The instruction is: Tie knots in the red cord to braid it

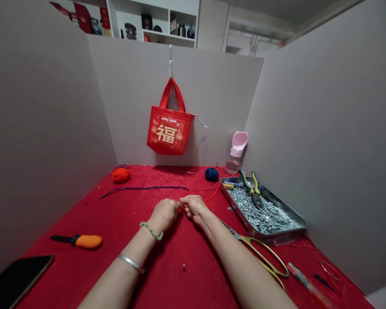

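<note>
My left hand point(166, 211) and my right hand point(194, 207) meet over the middle of the red cloth point(167, 279), fingers pinched close together. Between them runs a thin red cord point(181, 189), which trails up and off to the right across the cloth. Both hands appear closed on this cord; its gripped part is mostly hidden by the fingers. Beyond them lies a dark purple braided cord point(144, 188). An orange-red ball of yarn point(121, 175) sits at the far left, and a dark blue ball of yarn point(211, 174) at the back.
Gold-handled scissors point(263, 253) lie beside my right forearm. A metal tray point(299, 221) of screws holds pliers point(255, 195). An orange-handled tool point(86, 241) and a phone point(19, 279) are at left. A red bag point(169, 131) hangs on the back panel; side panels enclose the table.
</note>
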The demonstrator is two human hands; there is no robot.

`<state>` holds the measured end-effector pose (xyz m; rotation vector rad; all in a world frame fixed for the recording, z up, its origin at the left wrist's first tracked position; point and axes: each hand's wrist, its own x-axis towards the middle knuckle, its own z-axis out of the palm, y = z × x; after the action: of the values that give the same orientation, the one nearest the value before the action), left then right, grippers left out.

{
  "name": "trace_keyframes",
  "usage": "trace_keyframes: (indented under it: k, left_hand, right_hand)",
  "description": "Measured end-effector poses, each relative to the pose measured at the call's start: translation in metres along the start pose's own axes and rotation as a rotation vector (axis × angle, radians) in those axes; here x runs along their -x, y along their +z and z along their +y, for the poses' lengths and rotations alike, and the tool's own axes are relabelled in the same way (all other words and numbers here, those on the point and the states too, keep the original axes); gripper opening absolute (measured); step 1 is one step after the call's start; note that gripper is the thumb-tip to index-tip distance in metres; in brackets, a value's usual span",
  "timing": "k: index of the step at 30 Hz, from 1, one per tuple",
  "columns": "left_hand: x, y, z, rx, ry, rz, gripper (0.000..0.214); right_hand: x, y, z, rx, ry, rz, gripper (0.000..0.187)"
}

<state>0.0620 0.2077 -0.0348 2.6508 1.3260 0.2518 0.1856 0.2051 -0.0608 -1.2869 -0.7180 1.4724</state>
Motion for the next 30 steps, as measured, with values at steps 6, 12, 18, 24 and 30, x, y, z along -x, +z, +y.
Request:
trace_keyframes:
  k: [6, 12, 18, 24, 30]
  left_hand:
    - [0.008, -0.019, -0.016, 0.006, -0.117, -0.108, 0.027]
    - [0.026, -0.06, -0.038, 0.056, -0.422, -0.327, 0.012]
    - [0.006, -0.063, -0.031, 0.332, -0.274, 0.1, 0.031]
    - [-0.028, -0.006, -0.009, 1.139, -0.32, -0.129, 0.066]
    - [-0.034, 0.01, -0.012, 1.217, -0.357, -0.106, 0.038]
  right_hand:
    - [0.003, -0.003, -0.003, 0.024, 0.0, 0.008, 0.019]
    - [0.004, -0.007, -0.005, 0.084, -0.028, 0.016, 0.018]
    - [0.001, -0.007, -0.003, 0.156, -0.097, -0.024, 0.019]
    - [0.005, -0.006, -0.008, 0.145, -0.053, -0.043, 0.014]
    - [0.006, -0.008, -0.01, 0.159, -0.056, -0.044, 0.012]
